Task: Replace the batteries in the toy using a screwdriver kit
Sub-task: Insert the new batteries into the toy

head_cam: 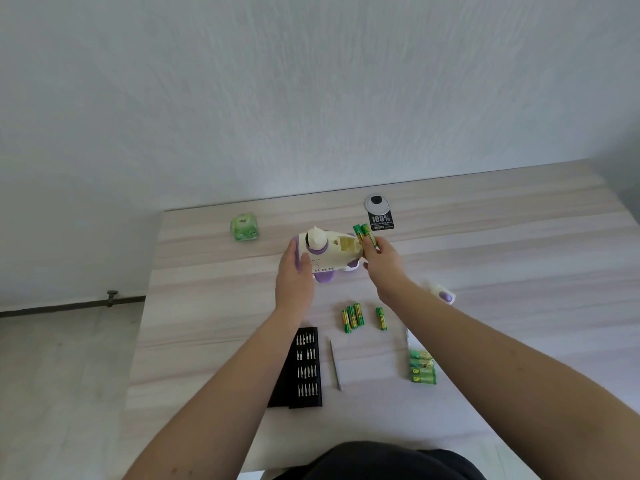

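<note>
A white and purple toy [329, 252] lies on its side on the wooden table [485, 258], its open battery compartment facing up. My left hand [294, 275] grips the toy's left end. My right hand [382, 259] holds two green batteries [363, 234] just right of the compartment. Several loose green batteries [353, 317] lie nearer to me, one more battery [381, 318] a little to their right. A black screwdriver bit case [304, 367] lies open near my left forearm, with a slim grey screwdriver [335, 363] beside it.
A pack of green batteries [422, 367] lies at the right front. The toy's purple and white cover piece [443, 294] rests right of my right wrist. A green tissue pack [244, 226] sits at the back left, a black tag [381, 221] at the back.
</note>
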The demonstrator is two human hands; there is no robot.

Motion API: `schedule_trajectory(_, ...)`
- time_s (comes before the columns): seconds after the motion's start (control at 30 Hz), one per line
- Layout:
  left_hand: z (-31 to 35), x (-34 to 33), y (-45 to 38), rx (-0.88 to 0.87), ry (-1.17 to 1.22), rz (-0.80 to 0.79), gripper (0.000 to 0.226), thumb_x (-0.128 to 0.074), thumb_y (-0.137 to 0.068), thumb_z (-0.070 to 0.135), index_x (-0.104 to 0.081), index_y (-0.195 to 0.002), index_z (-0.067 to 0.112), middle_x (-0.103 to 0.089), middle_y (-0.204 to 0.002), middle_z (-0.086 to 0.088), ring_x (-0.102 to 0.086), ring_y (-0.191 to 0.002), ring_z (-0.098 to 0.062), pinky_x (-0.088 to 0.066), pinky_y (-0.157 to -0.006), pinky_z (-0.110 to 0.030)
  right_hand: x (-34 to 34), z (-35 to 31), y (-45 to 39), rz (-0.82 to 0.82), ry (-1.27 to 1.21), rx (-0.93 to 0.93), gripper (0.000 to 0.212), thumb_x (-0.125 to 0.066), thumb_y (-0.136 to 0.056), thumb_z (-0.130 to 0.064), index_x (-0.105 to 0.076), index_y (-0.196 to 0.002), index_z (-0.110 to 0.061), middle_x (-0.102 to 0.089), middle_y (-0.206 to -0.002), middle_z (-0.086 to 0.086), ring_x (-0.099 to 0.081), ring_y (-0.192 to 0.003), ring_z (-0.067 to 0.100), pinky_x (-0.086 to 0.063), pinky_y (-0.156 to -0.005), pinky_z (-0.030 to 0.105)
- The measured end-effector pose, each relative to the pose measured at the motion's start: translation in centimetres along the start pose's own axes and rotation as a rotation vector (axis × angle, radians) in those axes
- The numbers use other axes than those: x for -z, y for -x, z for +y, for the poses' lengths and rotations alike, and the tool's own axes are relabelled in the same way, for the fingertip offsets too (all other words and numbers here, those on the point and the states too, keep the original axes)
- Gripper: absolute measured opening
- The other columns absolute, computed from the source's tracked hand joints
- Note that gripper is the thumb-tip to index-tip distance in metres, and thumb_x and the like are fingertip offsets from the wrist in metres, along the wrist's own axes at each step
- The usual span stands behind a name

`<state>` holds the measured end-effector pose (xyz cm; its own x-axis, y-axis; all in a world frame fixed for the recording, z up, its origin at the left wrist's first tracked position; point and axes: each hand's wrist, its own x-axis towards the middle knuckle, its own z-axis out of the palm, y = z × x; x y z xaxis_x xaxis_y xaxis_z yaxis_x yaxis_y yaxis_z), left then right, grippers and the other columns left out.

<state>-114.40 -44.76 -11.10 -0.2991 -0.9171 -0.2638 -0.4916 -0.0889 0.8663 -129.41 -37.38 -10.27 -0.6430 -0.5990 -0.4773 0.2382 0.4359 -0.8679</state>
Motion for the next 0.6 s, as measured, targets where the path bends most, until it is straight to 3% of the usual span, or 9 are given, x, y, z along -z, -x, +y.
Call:
schedule_trajectory(0.07,-0.1,0.0,-0.7,-0.031,-0.006,-0.041,0.045,-0.042,-0.101,0.034,-0.036,-0.146,0.034,-0.043,-0.147,0.01,-0.045,-0.129,-0.01,-0.036,-0.11,-0.034,0.4,0.8,0.3,-0.001,-0.007,-0.024,0.027,-0.045,-0.097,-0.043,-0.058,-0.113,-0.026,-0.066,-0.107,0.0,-0.061,-0.104,0.02,-0.049,-0.096,0.045)
schedule_trajectory(0.13,0.1,0.0,-1.0,-0.03,0.016,-0.064,0.047,-0.044,-0.1,0.034,-0.036,-0.145,0.031,-0.042,-0.147,0.008,-0.043,-0.131,-0.012,-0.035,-0.11,-0.032,0.8,1.4,1.1,-0.006,-0.034,-0.038,0.027,-0.045,-0.097,-0.042,-0.058,-0.114,-0.025,-0.067,-0.109,0.001,-0.063,-0.105,0.02,-0.051,-0.095,0.042)
schedule_trajectory(0.23,0.5,0.2,-2.0,-0.049,0.061,-0.079,0.044,-0.045,-0.1,0.026,-0.038,-0.144,0.027,-0.037,-0.147,0.006,-0.042,-0.128,-0.015,-0.047,-0.086,-0.017,0.9,2.3,2.8,-0.019,-0.158,-0.058,0.025,-0.044,-0.101,-0.03,-0.058,-0.115,-0.015,-0.069,-0.11,0.004,-0.065,-0.103,0.015,-0.053,-0.088,0.032)
schedule_trajectory(0.27,0.6,0.1,-2.4,-0.049,0.074,-0.09,0.043,-0.045,-0.1,0.024,-0.04,-0.143,0.029,-0.035,-0.145,0.005,-0.042,-0.125,-0.017,-0.053,-0.074,-0.017,0.8,2.5,3.5,-0.031,-0.19,-0.067,0.024,-0.042,-0.102,-0.029,-0.057,-0.114,-0.014,-0.069,-0.109,0.003,-0.066,-0.102,0.014,-0.053,-0.086,0.03)
schedule_trajectory(0.3,0.7,0.0,-2.8,-0.053,0.068,-0.105,0.041,-0.044,-0.1,0.025,-0.042,-0.14,0.033,-0.032,-0.145,0.004,-0.041,-0.124,-0.02,-0.059,-0.068,-0.026,0.7,2.8,4.1,-0.046,-0.209,-0.073,0.023,-0.041,-0.103,-0.028,-0.057,-0.111,-0.015,-0.07,-0.108,0.002,-0.067,-0.1,0.012,-0.052,-0.084,0.029)
schedule_trajectory(0.37,0.8,-0.5,-3.5,-0.075,0.006,-0.134,0.037,-0.043,-0.1,0.03,-0.046,-0.133,0.044,-0.026,-0.142,0.003,-0.04,-0.126,-0.026,-0.058,-0.081,-0.049,0.5,3.3,5.2,-0.068,-0.233,-0.092,0.02,-0.04,-0.103,-0.028,-0.057,-0.106,-0.018,-0.07,-0.108,0.001,-0.067,-0.1,0.012,-0.052,-0.086,0.031)
schedule_trajectory(0.4,0.7,-0.7,-3.9,-0.093,-0.026,-0.137,0.035,-0.043,-0.099,0.032,-0.049,-0.13,0.047,-0.026,-0.139,0.002,-0.041,-0.125,-0.026,-0.052,-0.093,-0.052,0.2,3.6,5.6,-0.074,-0.238,-0.102,0.02,-0.04,-0.103,-0.028,-0.057,-0.105,-0.019,-0.07,-0.108,0.001,-0.066,-0.1,0.013,-0.052,-0.087,0.032)
schedule_trajectory(0.5,1.4,-1.0,-4.5,-0.141,-0.08,-0.152,0.035,-0.042,-0.102,0.026,-0.055,-0.131,0.039,-0.032,-0.127,-0.005,-0.044,-0.121,-0.022,-0.033,-0.113,-0.038,-0.8,4.3,6.6,-0.095,-0.238,-0.108,0.019,-0.042,-0.102,-0.028,-0.059,-0.103,-0.021,-0.069,-0.109,0.002,-0.065,-0.1,0.015,-0.051,-0.086,0.032)
schedule_trajectory(0.6,1.6,-0.9,-5.1,-0.163,-0.127,-0.215,0.036,-0.039,-0.103,0.019,-0.055,-0.132,0.033,-0.035,-0.127,-0.006,-0.043,-0.122,-0.02,-0.027,-0.111,-0.026,-1.6,4.8,6.9,-0.105,-0.219,-0.12,0.02,-0.042,-0.102,-0.031,-0.06,-0.104,-0.022,-0.068,-0.11,0.002,-0.065,-0.103,0.015,-0.051,-0.089,0.035)
